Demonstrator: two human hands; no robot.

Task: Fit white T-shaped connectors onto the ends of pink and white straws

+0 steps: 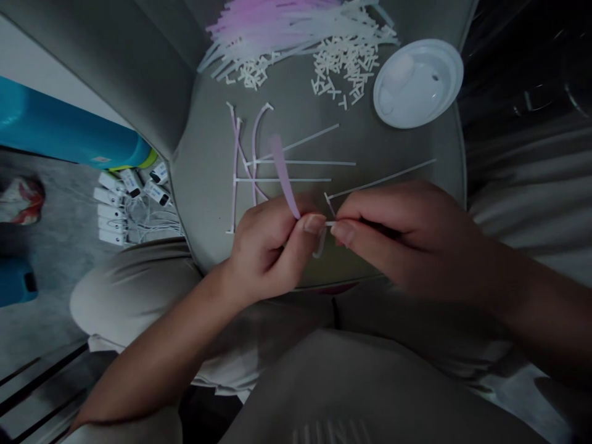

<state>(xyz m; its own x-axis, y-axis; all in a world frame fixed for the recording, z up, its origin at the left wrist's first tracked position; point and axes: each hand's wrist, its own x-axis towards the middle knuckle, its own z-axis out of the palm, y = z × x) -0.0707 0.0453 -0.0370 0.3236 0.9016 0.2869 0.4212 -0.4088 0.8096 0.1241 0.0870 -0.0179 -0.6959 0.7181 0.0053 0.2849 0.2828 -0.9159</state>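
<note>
My left hand is closed, pinching a pink plastic tube that sticks up blurred above the thumb. A pale curved end hangs below that thumb; I cannot tell which piece it belongs to. Opposite it, my right hand pinches a short white plastic piece that bridges the two sets of fingertips. Just beyond the right fingers lies a thin white tube with a small joint at its left end. Joined pink and white tubes with small white connectors rest behind my left hand.
A bundle of pink and white tubes lies at the back of the grey seat. Piles of small white connectors sit before it, beside a white oval bowl. Several white boxes with cables are at the left.
</note>
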